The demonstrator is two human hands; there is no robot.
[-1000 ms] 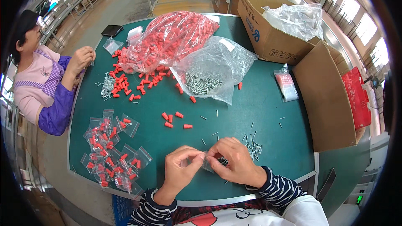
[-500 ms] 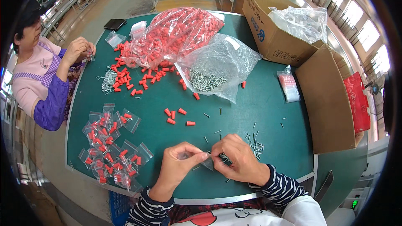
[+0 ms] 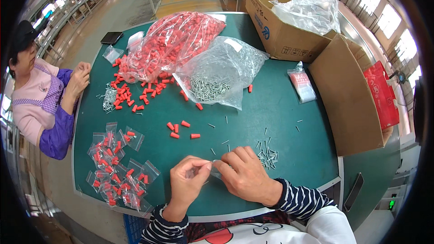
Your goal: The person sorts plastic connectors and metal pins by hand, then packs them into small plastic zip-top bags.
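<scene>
In the head view, the likeliest trouble is a slip of the small clear bag (image 3: 217, 172): its film is thin and glossy, so a light pinch could let it slide away, and a hard pull from both sides could stretch or split its edge. Another risk comes from the loose screws (image 3: 268, 157), scattered near the right hand (image 3: 246, 178); a sweep of the wrist or sleeve could knock some astray. The loose red caps (image 3: 174, 135), lying beyond the left hand (image 3: 186, 181), might roll if nudged, being round. The packets (image 3: 115, 178) heaped at the left lie close to the table's near edge, where a stray forearm could push a few off. As for place, the small clear bag sits between the two hands, above the green table (image 3: 289, 122), held at its upper part by the left thumb and forefinger; more clear film shows within that hand's curl. The right hand's bent fingers touch the bag from the other side, but its thumb is largely hidden, so I cannot tell whether it pinches the film or only steadies it. The screws lie just beyond the right knuckles, the packets well left of the left hand.
</scene>
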